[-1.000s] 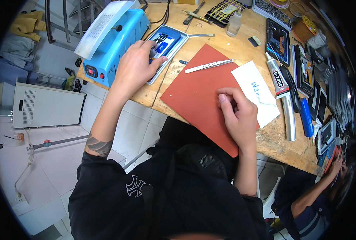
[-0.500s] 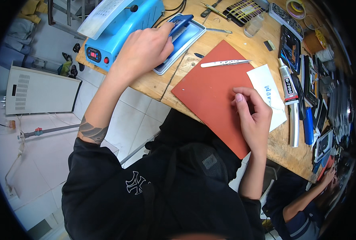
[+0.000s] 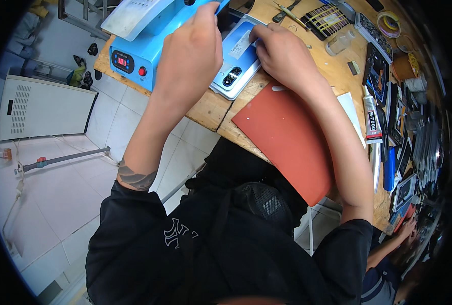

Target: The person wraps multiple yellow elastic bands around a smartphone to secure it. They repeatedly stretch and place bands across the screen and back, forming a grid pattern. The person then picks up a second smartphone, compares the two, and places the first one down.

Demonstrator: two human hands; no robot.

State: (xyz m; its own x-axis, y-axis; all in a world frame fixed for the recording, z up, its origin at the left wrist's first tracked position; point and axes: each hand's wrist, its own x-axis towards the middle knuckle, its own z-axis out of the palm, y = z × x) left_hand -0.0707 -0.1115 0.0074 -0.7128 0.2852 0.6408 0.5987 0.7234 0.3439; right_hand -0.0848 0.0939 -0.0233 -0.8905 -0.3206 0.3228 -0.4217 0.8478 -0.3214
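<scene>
A blue smartphone [image 3: 241,63], back up with a dark twin-lens camera block and a pale label, lies at the table's far left on a pale tray [image 3: 231,94]. My right hand [image 3: 282,53] reaches over to it, fingers curled at its right edge beside the label. My left hand [image 3: 195,58] is raised left of the phone, its fingers closed; a blue flat panel [image 3: 224,5] shows at its fingertips, mostly out of view. Close behind that hand stands a light-blue machine [image 3: 157,48] with a lit red display. The tweezers [image 3: 278,88] are largely hidden under my right forearm.
A red-brown mat [image 3: 287,137] overhangs the table's front edge. Right of it lie white paper [image 3: 350,109], a glue tube [image 3: 372,114] and several phone parts. A small bottle [image 3: 339,43] stands farther back. Another person's hand [image 3: 406,229] is at the lower right.
My left hand has lifted the blue panel up and away, and the phone on the tray now shows. My right hand has moved from over the mat to the phone's edge.
</scene>
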